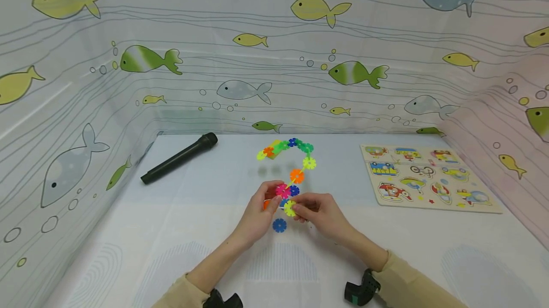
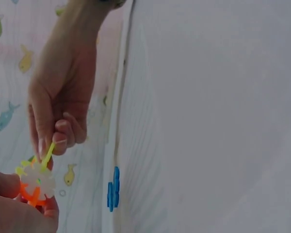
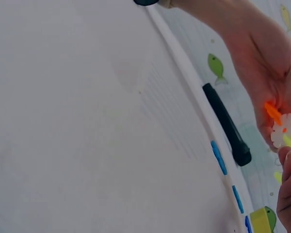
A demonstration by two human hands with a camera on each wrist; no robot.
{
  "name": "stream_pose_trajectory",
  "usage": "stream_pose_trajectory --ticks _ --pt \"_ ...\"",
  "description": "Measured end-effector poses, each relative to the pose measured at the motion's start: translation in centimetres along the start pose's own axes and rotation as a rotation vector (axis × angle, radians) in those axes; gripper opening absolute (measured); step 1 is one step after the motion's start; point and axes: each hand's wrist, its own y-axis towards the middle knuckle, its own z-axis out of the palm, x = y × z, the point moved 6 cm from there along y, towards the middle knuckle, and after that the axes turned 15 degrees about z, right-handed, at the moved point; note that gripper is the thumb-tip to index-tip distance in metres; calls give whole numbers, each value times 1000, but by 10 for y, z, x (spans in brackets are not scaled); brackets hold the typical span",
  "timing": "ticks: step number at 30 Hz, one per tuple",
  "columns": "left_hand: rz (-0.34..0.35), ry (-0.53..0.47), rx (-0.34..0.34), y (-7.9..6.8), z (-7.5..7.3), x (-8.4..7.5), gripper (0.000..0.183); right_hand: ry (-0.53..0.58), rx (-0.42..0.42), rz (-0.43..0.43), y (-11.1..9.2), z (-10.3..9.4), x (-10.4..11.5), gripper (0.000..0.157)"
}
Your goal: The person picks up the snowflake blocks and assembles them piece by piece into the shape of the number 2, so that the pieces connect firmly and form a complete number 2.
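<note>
A curved chain of colourful notched plastic discs, with an orange disc (image 1: 297, 176) and a pale yellow disc (image 1: 309, 163) in it, rises above the table in the head view. My left hand (image 1: 259, 213) grips its near end around a pink disc (image 1: 282, 190). Between finger and thumb, my right hand (image 1: 322, 212) pinches a yellow disc (image 1: 289, 208) against that end. A white disc (image 2: 40, 181) shows between the hands in the left wrist view, with orange and yellow ones around it. Fingers hide part of the joints.
A loose blue disc (image 1: 279, 225) lies on the table just in front of the hands. At the back left is a black microphone (image 1: 179, 158). A wooden picture puzzle board (image 1: 429, 179) lies on the right. Fish-printed cloth (image 1: 274, 60) walls the table's back and sides.
</note>
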Motion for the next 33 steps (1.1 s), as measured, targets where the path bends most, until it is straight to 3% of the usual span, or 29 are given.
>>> stream_pose_trajectory --ticks 13,25,33 --pt "-20 5 31 -3 2 0 35 -10 5 -35 1 3 -1 21" --pt "-17 -11 -19 1 -2 -1 37 -61 -27 29 0 3 -2 29" --pt "-12 -8 -37 1 -5 -1 38 -112 -37 29 3 2 -4 36"
